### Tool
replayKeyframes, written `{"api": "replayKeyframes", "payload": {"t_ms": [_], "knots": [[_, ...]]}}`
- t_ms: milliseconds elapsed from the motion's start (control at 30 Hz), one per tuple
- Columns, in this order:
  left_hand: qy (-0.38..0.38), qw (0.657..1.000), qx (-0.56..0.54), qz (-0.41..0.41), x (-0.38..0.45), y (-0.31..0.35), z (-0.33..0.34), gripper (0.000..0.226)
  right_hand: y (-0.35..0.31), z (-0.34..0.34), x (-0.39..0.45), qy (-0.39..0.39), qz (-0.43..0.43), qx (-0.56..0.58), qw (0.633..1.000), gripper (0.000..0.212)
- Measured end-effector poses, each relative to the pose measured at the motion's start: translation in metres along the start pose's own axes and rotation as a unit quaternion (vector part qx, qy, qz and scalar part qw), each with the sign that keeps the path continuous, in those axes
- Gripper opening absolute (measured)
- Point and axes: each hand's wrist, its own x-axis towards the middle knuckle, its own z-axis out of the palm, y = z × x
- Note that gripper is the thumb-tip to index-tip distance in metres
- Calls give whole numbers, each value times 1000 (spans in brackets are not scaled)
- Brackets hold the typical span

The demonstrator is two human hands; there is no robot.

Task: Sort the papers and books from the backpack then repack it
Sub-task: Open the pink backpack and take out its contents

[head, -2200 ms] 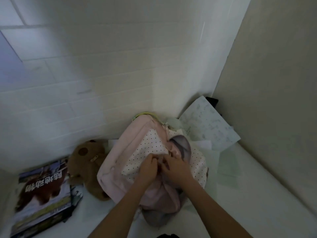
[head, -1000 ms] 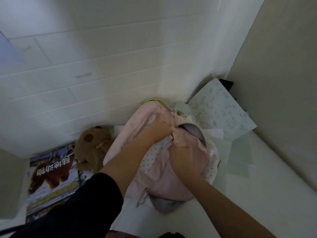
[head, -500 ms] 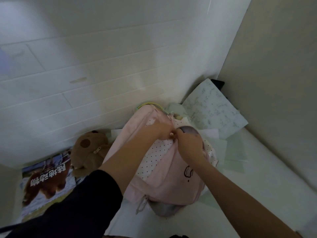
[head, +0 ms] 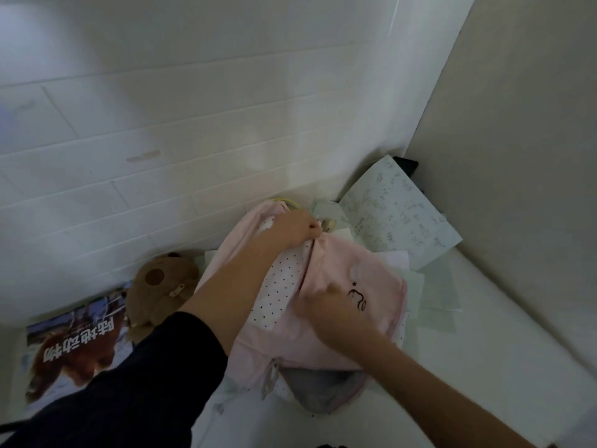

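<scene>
While pink backpack (head: 339,286) lies on white desk (head: 484,367) in wall corner, left hand (head: 292,227) pinches its top by zipper, grip closed on fabric; right hand (head: 326,305) blurred on front panel, grip unclear. Papers (head: 397,218) beside backpack, book (head: 74,344) far left.

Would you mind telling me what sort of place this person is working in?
Probably a home, perhaps a child's room, in a corner by a white panelled wall. A pink backpack lies on a white surface, with a brown plush toy, a picture book and handwritten sheets around it.
</scene>
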Motion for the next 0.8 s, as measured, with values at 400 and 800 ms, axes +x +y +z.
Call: {"api": "replayKeyframes", "payload": {"t_ms": [400,800], "knots": [[25,997,59,-45,-14,-1,30,34,44,0,33,161,98,67,980,31],[147,979,124,-73,15,-38,92,23,48,80,122,184,271,82,941,36]]}}
